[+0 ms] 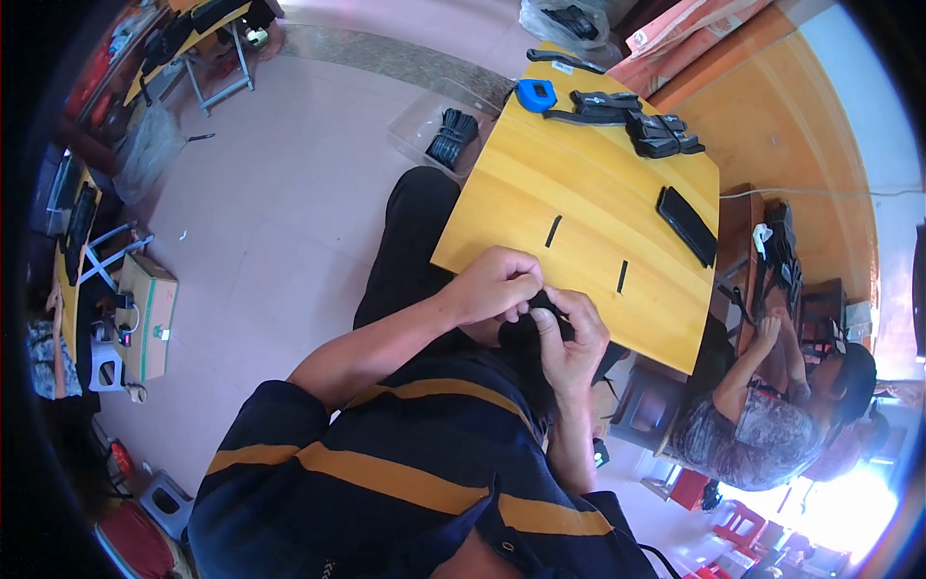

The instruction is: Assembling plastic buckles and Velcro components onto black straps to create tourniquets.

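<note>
My left hand [497, 285] and my right hand [571, 338] meet at the near edge of a yellow wooden table [540, 183]. Both pinch a small black piece [540, 307], with a black bundle [526, 338] hanging below them; its exact kind is hard to tell. Two short black strips [553, 232] [622, 277] lie on the tabletop just beyond my hands. A flat black rectangular item [687, 225] lies further right.
At the table's far end lie a blue tape measure [535, 95] and several black straps [627, 116]. A clear bin [439, 130] with black pieces stands on the floor. Another person [772, 415] sits at the right. A cardboard box [147, 314] stands left.
</note>
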Demonstrator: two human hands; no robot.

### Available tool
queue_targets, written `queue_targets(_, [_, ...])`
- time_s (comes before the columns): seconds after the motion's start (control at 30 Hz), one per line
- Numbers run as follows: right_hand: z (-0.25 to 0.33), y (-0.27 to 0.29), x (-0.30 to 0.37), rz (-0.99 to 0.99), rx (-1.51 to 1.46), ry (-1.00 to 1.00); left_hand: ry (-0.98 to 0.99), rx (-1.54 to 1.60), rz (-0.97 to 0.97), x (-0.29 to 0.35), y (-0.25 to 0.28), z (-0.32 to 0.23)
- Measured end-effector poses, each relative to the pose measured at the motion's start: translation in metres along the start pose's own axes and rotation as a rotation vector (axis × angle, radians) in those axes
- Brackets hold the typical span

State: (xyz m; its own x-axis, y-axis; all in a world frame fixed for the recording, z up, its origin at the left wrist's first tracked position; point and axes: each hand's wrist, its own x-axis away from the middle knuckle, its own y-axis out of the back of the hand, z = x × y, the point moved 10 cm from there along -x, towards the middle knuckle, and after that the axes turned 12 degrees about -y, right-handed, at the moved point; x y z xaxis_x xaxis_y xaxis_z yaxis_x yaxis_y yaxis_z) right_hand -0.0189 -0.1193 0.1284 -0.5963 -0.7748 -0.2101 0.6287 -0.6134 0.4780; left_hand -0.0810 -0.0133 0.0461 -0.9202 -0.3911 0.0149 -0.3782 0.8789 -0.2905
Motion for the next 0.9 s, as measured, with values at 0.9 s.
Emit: queue_targets(0.9, [-0.049, -0.006, 0.000, 0.170, -0.630, -0.331, -0.129, 0.026, 0.078, 0.000, -0.011, -0.025])
